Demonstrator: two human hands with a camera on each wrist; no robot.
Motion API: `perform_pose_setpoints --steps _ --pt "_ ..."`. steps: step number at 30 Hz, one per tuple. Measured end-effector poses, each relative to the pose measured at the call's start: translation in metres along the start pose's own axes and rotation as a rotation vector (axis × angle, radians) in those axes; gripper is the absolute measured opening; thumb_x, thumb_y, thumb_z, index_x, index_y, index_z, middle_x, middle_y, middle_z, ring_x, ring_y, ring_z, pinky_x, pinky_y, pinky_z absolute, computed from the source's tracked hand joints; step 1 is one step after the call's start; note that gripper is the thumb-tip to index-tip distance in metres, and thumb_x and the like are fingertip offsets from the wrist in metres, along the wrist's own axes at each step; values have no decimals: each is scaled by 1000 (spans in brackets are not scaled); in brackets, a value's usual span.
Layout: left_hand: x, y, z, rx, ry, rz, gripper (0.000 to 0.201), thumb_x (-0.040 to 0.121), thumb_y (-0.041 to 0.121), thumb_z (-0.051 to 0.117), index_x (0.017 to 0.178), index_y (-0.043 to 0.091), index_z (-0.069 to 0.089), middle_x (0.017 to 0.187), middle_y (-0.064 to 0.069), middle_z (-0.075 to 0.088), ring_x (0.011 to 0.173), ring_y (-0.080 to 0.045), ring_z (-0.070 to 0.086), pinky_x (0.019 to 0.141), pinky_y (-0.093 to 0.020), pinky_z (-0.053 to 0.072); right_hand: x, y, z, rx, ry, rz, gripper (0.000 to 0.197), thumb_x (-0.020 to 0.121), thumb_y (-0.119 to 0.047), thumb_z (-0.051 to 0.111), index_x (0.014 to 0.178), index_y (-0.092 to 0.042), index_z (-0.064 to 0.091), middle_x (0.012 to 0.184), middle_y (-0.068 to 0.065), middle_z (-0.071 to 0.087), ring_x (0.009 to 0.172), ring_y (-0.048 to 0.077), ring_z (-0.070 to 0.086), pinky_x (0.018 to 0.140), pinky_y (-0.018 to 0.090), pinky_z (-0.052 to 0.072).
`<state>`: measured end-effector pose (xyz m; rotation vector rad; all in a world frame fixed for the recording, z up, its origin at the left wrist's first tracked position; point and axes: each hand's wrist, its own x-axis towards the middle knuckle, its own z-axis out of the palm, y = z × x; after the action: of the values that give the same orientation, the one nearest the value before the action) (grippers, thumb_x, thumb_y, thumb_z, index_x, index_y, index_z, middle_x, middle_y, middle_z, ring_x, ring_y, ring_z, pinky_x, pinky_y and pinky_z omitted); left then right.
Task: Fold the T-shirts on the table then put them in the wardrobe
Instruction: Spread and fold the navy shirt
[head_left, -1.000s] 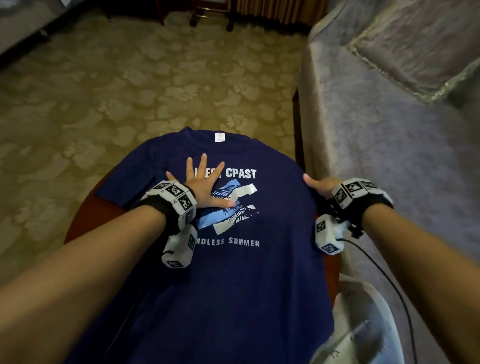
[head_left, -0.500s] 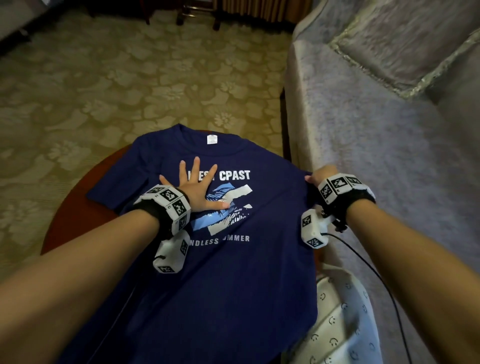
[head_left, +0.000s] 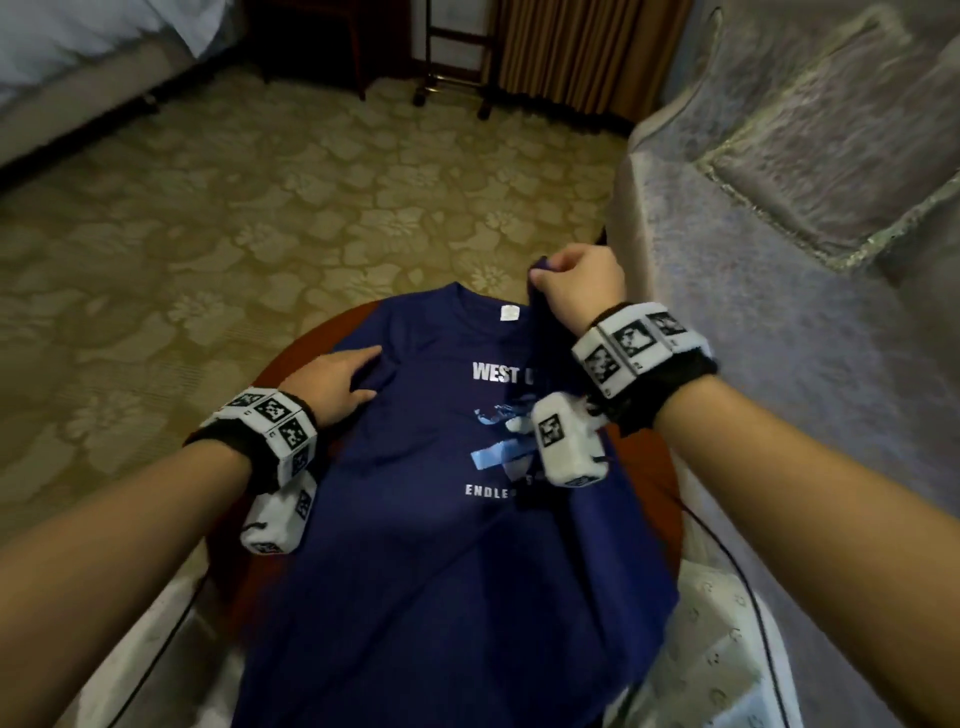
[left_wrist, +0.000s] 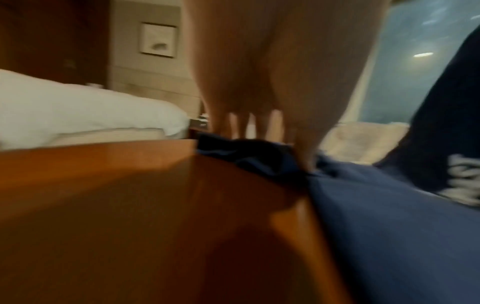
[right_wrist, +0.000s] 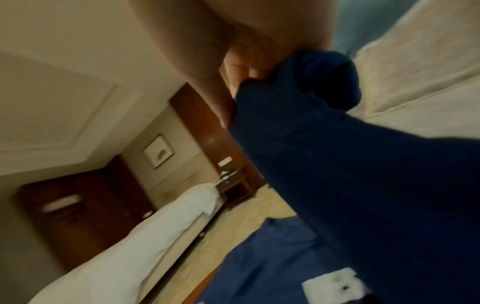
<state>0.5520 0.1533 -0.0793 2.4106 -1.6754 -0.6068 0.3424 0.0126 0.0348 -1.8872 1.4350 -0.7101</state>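
A navy T-shirt (head_left: 415, 519) with a white and blue print lies face up on a round brown table (head_left: 322, 332). My left hand (head_left: 337, 382) rests with straight fingers on its left shoulder, where the sleeve fabric bunches under the fingertips (left_wrist: 306, 162). The table top (left_wrist: 130, 205) is bare left of the T-shirt (left_wrist: 389, 226). My right hand (head_left: 576, 288) is a fist that grips the right sleeve and holds it up above the collar. In the right wrist view that hand (right_wrist: 233, 72) clutches the T-shirt's cloth (right_wrist: 363, 185), which hangs down from it.
A grey sofa (head_left: 779, 260) stands close on the right of the table. White patterned fabric (head_left: 727, 649) lies at the lower right. A bed with white linen (head_left: 78, 52) is at the far left, a metal stand (head_left: 452, 52) at the back. Patterned carpet (head_left: 260, 208) lies beyond.
My left hand slid from the chest print to the left shoulder. My right hand took hold of the right sleeve and raised it toward the collar. The view has tilted up.
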Motion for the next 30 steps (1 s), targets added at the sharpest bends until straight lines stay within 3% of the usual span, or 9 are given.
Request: perform_pose_setpoints --steps 2,5,7,10,13,18,24,26,30 --pt "-6 -17 -6 -96 35 -27 55 93 21 59 144 14 39 148 -8 40 137 -23 37 108 -26 25 -23 -30 44 -6 -161 -131 15 85 -25 67 93 -13 70 96 6 70 95 21 62 81 27 45" --pt "-7 -40 -10 -299 205 -122 33 90 12 62 123 9 61 130 -11 59 123 -27 53 101 -30 36 -49 -47 95 -68 -505 -141 36 95 -38 52 67 -15 55 71 5 59 77 23 57 70 29 39" --pt "-10 -46 -10 -349 178 -134 29 90 11 61 119 7 64 127 -11 61 121 -27 54 99 -30 37 -44 -38 103 -124 -450 -67 44 98 -37 45 60 -16 44 69 7 53 79 27 54 68 26 31" --pt "-9 -42 -8 -384 160 -113 28 95 15 54 118 1 63 131 -13 57 123 -26 50 94 -25 35 -23 -9 99 -246 -389 67 31 97 -36 48 92 -9 64 105 14 66 103 29 59 76 28 39" --pt "-6 -36 -7 -466 241 -135 33 95 29 53 112 3 65 116 -11 65 109 -25 58 79 -24 38 -16 13 101 -344 -470 163 36 93 -39 54 98 -5 63 96 14 65 94 32 62 86 39 51" --pt "-1 -30 -4 -360 182 -59 33 91 29 61 117 9 61 120 -9 62 113 -25 56 90 -28 40 -40 8 117 -14 -667 297 27 90 -37 60 93 -13 49 74 5 57 63 16 55 63 31 52" --pt "-14 -62 -5 -268 174 -55 31 92 17 60 122 7 62 137 -8 53 129 -22 45 105 -27 30 -42 -6 157 -296 -694 108 23 86 -30 67 90 -9 57 96 8 55 92 25 55 81 37 48" --pt "-19 -72 -5 -236 165 -18 36 88 14 64 123 9 61 140 -7 50 131 -21 42 106 -26 27 -35 -9 159 -187 -655 183 17 87 -21 64 75 -12 55 90 9 55 87 25 55 81 39 50" --pt "-18 -84 -11 -288 188 -23 39 82 11 71 120 8 62 135 -7 54 126 -23 46 102 -26 31 -5 -29 129 171 -437 439 28 88 -15 54 61 -9 48 58 11 49 46 21 47 50 30 40"
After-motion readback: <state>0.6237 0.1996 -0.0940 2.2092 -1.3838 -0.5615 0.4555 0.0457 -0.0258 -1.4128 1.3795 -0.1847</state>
